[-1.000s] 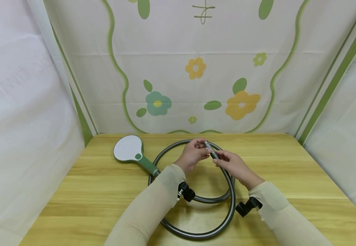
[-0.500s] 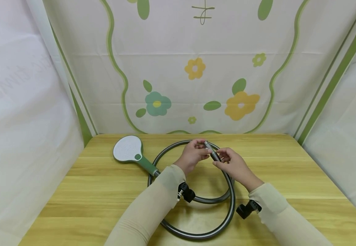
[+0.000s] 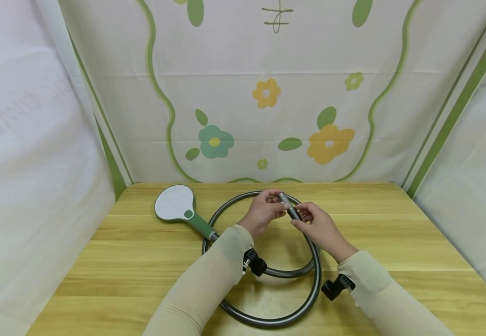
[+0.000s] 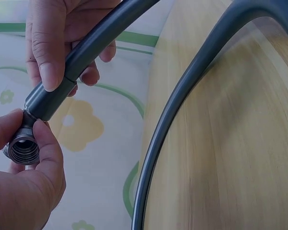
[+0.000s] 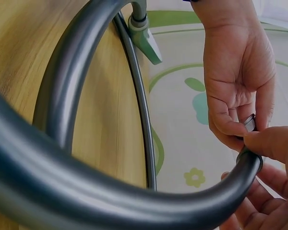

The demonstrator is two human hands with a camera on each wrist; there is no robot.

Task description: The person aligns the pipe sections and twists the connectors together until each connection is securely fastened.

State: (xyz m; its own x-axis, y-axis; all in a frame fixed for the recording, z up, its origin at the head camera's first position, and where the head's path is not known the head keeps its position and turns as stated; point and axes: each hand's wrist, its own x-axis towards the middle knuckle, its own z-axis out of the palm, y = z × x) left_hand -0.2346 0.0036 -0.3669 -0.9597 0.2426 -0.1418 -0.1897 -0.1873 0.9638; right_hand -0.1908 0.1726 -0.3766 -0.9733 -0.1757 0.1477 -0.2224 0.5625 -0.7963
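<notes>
A dark grey shower hose (image 3: 319, 275) lies looped on the table, joined at one end to a green-handled shower head (image 3: 201, 226) with a white face. Its other end is raised above the table between my hands. My left hand (image 3: 263, 211) pinches the metal nut (image 4: 25, 148) at that end between thumb and finger; the threaded opening shows in the left wrist view. Just behind the nut, my right hand (image 3: 322, 229) holds the hose's smooth end sleeve (image 4: 49, 98), thumb on one side and fingers on the other. Part of the nut is hidden by fingers in the right wrist view.
The wooden table (image 3: 113, 280) has fabric walls on its left, right and back. A flower-printed back wall (image 3: 234, 112) rises from the far edge. Small black cameras (image 3: 254, 262) are worn at both wrists, and the hose loop lies beneath the forearms.
My right hand has shifted slightly on the sleeve, its fingers turning a little. The left hand stays on the nut. Shower head and hose loop look unmoved.
</notes>
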